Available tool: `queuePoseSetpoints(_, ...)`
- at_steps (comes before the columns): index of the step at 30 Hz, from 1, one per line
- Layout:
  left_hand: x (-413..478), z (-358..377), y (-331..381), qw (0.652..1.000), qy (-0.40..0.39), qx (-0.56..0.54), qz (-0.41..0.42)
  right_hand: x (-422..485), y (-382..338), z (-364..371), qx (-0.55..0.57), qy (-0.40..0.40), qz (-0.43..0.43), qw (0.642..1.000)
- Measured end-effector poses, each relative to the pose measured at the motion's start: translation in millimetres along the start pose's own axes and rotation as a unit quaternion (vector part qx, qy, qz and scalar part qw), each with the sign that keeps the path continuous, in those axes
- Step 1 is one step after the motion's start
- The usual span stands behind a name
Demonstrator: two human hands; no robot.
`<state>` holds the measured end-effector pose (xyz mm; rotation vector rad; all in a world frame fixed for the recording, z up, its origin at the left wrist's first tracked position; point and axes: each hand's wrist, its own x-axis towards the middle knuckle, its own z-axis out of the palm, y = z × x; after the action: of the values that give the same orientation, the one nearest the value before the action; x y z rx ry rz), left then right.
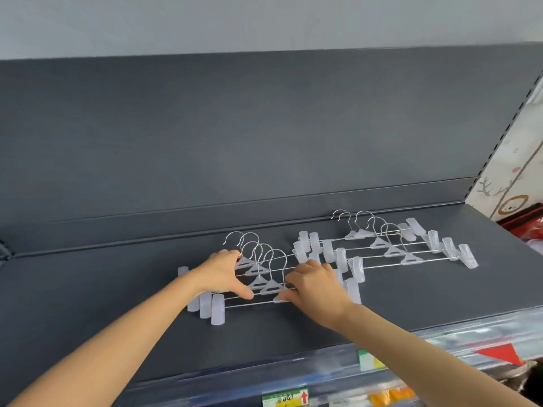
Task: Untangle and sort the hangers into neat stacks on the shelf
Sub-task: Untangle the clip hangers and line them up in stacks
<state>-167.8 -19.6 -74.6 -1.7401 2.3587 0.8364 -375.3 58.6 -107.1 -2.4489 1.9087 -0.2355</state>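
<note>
Two groups of clip hangers with clear plastic clips and metal hooks lie on the dark grey shelf (117, 304). The left group (261, 284) holds several hangers fanned in an overlapping row, hooks pointing to the back. My left hand (221, 273) lies over its left half, thumb stretched down to the front wire bar and fingers near the rear hooks. My right hand (316, 284) covers its right half, fingertips touching the front hanger's plastic centre piece. The right group (393, 249) lies untouched, also several hangers in a staggered row.
The shelf's dark back panel (264, 127) rises behind the hangers. A clear price strip with labels (370, 361) runs along the front edge. To the right stand a slotted upright (499, 136) and patterned goods (511, 177) on the neighbouring shelf.
</note>
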Motion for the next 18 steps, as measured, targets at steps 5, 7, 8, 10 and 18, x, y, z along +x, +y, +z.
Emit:
queuePoseSetpoints(5, -9, 8, 6, 0.999, 0.019, -0.043, -0.021, 0, 26, -11, 0.061, 0.078, -0.083, 0.992)
queuePoseSetpoints(7, -14, 14, 9, 0.996, 0.046, -0.071, -0.018, 2, 47, -19, 0.074, 0.098, -0.096, 0.988)
queuePoseSetpoints(8, -16, 18, 11, 0.994, 0.063, -0.084, -0.012, 4, 60, -22, 0.077, 0.096, -0.091, 0.988)
queuePoseSetpoints(10, -20, 28, 15, 0.995, 0.091, -0.049, 0.001, 4, 87, -28, 0.073, 0.090, -0.067, 0.991)
queuePoseSetpoints(18, -20, 55, 30, 0.983, 0.102, 0.155, -0.011, -10, 148, -29, 0.037, -0.040, 0.021, 0.998)
